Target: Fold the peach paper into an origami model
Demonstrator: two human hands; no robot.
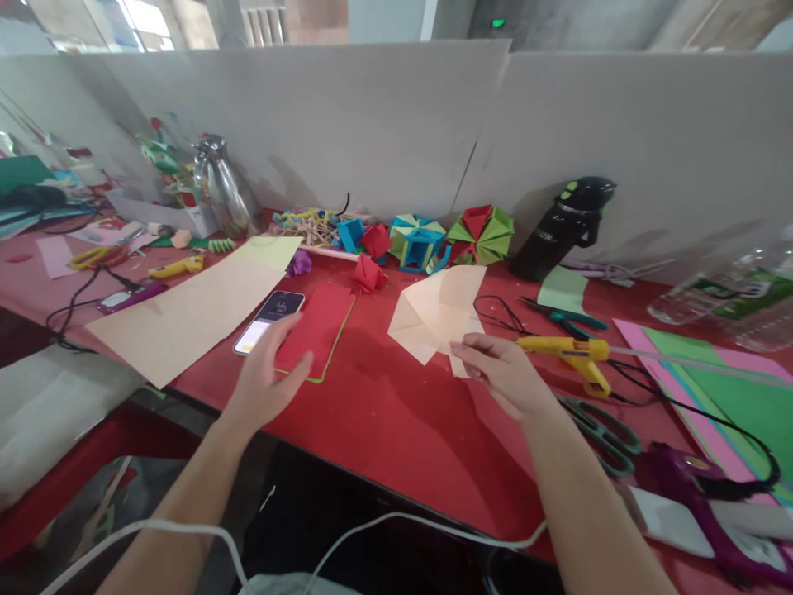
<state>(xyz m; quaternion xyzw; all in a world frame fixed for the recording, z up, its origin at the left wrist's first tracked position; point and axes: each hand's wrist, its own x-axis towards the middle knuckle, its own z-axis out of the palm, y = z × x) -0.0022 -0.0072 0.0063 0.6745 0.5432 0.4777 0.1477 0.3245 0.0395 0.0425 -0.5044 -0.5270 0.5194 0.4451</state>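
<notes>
My right hand [496,368] pinches the near corner of a creased cream sheet of folded paper [437,310], which fans out over the red table [377,438]. Just right of those fingers lies a yellow glue gun [570,351] with a clear glue stick out of its back. My left hand [266,372] hovers with thumb and fingers apart, holding nothing. Under and beyond it are a red paper stack [325,326] with a green edge and a phone [269,318] with its screen lit. I cannot tell whether the left fingers touch the red paper.
Folded paper models [480,235] and wooden sticks [313,230] line the grey partition [372,124]. A black bottle [561,227] leans at the back right. Scissors [604,434], pliers [573,322] and coloured sheets [737,376] lie rightward. Long cream paper [198,310] and a steel jug [226,186] are leftward.
</notes>
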